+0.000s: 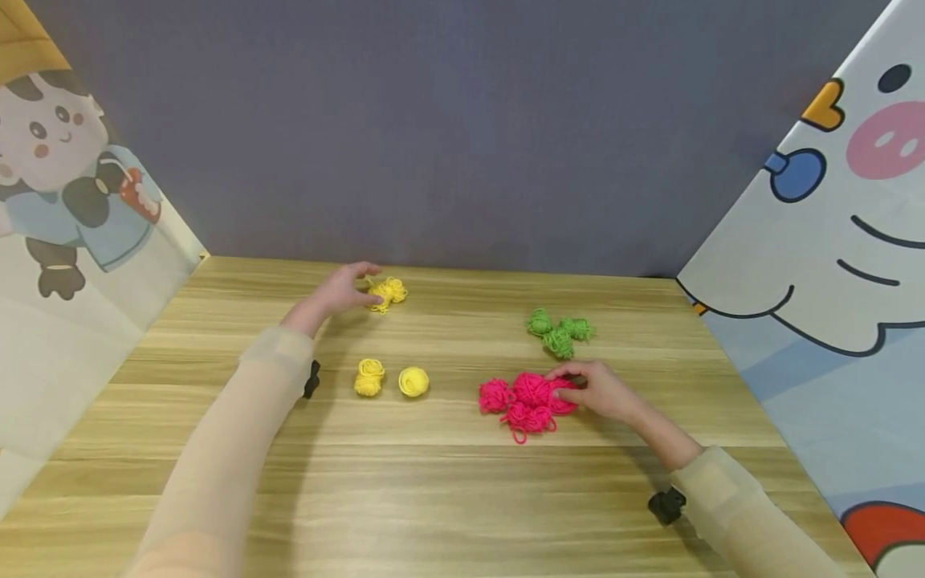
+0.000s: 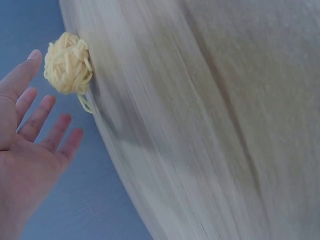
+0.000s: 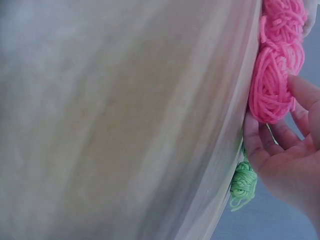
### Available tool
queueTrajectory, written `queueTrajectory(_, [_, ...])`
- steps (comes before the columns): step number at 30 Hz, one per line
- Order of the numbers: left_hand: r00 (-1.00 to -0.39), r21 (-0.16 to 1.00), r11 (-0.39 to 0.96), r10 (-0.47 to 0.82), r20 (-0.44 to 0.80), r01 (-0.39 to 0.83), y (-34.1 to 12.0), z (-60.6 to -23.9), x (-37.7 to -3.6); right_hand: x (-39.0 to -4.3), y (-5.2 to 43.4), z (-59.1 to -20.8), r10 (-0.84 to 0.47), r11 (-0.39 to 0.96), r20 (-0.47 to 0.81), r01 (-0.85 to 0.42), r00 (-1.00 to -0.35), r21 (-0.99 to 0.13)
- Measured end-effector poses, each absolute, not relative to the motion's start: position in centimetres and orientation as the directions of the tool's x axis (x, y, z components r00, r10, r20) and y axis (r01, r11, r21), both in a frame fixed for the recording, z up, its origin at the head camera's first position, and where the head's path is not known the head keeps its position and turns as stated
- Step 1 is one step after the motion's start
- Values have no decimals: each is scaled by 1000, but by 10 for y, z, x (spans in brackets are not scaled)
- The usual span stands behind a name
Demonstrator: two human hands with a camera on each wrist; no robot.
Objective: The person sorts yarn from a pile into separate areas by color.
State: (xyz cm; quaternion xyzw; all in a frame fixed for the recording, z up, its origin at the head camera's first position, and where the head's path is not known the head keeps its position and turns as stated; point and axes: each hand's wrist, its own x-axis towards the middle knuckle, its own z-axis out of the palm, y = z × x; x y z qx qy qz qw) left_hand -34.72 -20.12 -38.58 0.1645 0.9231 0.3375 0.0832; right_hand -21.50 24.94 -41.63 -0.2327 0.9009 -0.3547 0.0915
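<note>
Sleeves: two pale, sheer sleeves come in from the near edge of the wooden desk (image 1: 448, 498), each with a small black wrist mount beside it.
Right arm: it lies low across the near right of the desk, the forearm angled in toward the middle.
Right hand (image 1: 603, 391): palm down, its fingers (image 3: 255, 145) are bent against the right side of the pink yarn heap (image 1: 526, 401); the thumb lies along the far side of the heap. The grip is curled on the nearest pink ball, not lifted from the desk.
Pink yarn heap: several balls bunched together right of centre, with a loose loop trailing toward the near edge.
Yellow pair: two small yellow yarn balls (image 1: 391, 380) sit side by side left of centre, just apart from each other and well apart from both hands.
Green yarn cluster (image 1: 560, 331): three small balls touching one another, just beyond the right hand and the pink heap.
Left arm: it stretches farther out, raised from the elbow toward the far left of the desk.
Left hand (image 1: 345, 291): its fingers are spread and fairly straight, the grip released; the fingertips (image 2: 35, 55) are right at the far yellow yarn ball (image 1: 388, 293), holding nothing.
Far yellow yarn ball: it rests on the desk near the back edge, loose strands hanging from it.
Backdrop: a grey-blue wall (image 1: 462, 128) behind, cartoon-printed panels at either side.
</note>
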Motion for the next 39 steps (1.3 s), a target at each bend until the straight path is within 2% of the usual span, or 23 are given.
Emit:
queueTrajectory(8, [-931, 652, 726, 356, -82, 220, -199, -391, -352, -214, 251, -416, -473, 648, -7, -342, -881, -681])
queueTrajectory(17, [-924, 633, 721, 383, -22, 283, -197, -399, -358, -215, 251, -415, -477, 654, -1, -354, -879, -669])
queueTrajectory(27, [-924, 616, 738, 380, -42, 275, -195, -403, -359, -214, 250, -416, -459, 658, -40, -309, -887, -687])
queueTrajectory(39, [-914, 644, 710, 404, -41, 285, -196, -403, -355, -215, 251, -418, -472, 653, -6, -344, -882, -674])
